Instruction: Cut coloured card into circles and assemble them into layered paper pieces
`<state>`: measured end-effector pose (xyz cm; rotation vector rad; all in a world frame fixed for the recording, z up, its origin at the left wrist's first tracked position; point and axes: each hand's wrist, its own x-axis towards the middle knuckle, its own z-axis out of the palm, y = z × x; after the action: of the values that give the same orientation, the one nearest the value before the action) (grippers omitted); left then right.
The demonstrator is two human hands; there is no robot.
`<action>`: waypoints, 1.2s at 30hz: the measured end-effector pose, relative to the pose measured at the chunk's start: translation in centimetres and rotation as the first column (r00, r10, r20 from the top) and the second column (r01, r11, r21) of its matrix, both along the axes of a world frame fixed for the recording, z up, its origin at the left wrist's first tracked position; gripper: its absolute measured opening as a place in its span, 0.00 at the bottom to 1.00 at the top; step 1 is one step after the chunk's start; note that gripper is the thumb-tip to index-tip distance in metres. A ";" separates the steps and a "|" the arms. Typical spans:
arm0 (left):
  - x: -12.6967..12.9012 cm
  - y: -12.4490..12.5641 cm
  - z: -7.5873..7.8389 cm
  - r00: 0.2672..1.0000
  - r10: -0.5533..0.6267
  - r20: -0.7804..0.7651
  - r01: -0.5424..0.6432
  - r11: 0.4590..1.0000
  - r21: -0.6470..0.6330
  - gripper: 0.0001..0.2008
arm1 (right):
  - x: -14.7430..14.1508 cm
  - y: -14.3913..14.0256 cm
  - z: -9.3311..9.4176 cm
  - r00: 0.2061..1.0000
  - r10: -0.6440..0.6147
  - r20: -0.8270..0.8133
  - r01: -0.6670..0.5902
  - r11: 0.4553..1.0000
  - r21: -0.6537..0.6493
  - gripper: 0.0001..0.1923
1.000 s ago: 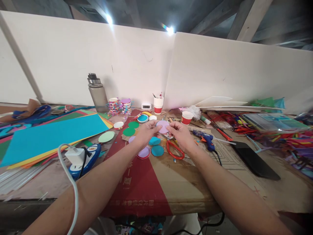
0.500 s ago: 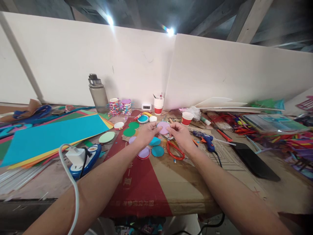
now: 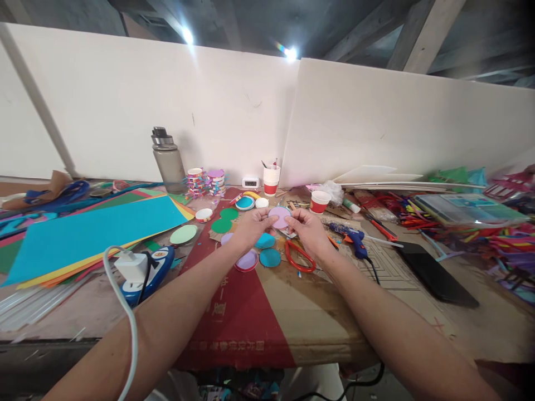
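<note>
The desk (image 3: 94, 314) is backed by white panels (image 3: 125, 100), above which a dark ceiling with beams is lit by two lamps (image 3: 291, 53). Its middle is covered by brown cardboard (image 3: 326, 334), printed red on one side. Coloured paper, topped by a blue sheet (image 3: 96, 231), is spread on the left, near a bottle (image 3: 168, 167) stood close to the panels; on the right are set a glue gun (image 3: 355, 243), a black phone (image 3: 437, 275) and a clear plastic box (image 3: 472, 207).

Over the cardboard, a purple disc (image 3: 280, 218) is held up between both hands: its left edge is pinched by the left hand (image 3: 256, 225), its right edge by the right hand (image 3: 308, 228). Teal discs (image 3: 270, 257) and red-handled scissors (image 3: 301, 270) are seen just below.

The fingers behind the disc are hidden, and the scissors' blades are partly covered by the right hand. The power strip (image 3: 156, 273) is overlapped by a white plug and cable (image 3: 132, 334) (the cable is cut off at the bottom edge). The colourful heap (image 3: 497, 239) on the far right is blurred, and the scraps beneath the desk can hardly be made out
</note>
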<state>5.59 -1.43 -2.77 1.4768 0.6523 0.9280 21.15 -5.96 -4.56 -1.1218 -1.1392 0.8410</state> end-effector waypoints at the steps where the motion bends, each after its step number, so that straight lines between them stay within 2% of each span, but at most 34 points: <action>1: 0.0 0.0 0.0 1.000 0.000 0.000 0.000 1.000 -0.001 0.19 | 0.0 0.0 0.0 1.000 0.002 -0.005 -0.002 1.000 0.000 0.15; 8: 0.0 0.0 -0.1 0.999 0.033 -0.018 -0.033 0.999 -0.017 0.21 | 0.0 0.2 -0.3 1.000 0.022 -0.015 -0.021 1.000 0.011 0.14; 13: -0.1 0.1 0.0 1.000 0.003 -0.020 -0.004 1.000 -0.029 0.22 | -0.1 0.3 -0.4 0.999 0.025 -0.023 -0.025 1.000 0.020 0.13; 19: 0.2 -0.3 -0.6 0.994 0.011 0.111 0.002 0.992 -0.123 0.23 | -0.5 0.2 -0.3 0.994 0.074 -0.085 -0.072 0.997 0.022 0.15; 22: 0.6 -0.4 -1.2 0.988 0.055 0.146 -0.031 0.986 -0.162 0.24 | -0.7 0.1 -0.4 0.992 0.070 -0.109 -0.069 0.998 0.013 0.17; 26: 1.0 -0.3 -1.4 0.973 0.118 0.199 -0.080 0.979 -0.189 0.22 | -1.0 0.0 -0.4 0.995 0.054 -0.081 -0.053 0.999 0.008 0.19; 30: 1.1 -0.3 -1.3 0.966 0.114 0.234 -0.062 0.974 -0.220 0.22 | -1.1 0.1 -0.3 0.999 0.012 -0.035 -0.012 1.000 0.014 0.19; 36: 1.0 -0.1 -1.3 0.973 0.094 0.213 -0.051 0.979 -0.196 0.18 | -1.6 0.3 -0.5 0.999 -0.036 0.031 0.036 0.999 -0.003 0.19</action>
<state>6.58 -1.50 -4.04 1.1675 0.6150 1.0408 19.54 -5.65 -5.07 -1.1590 -1.1403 0.8004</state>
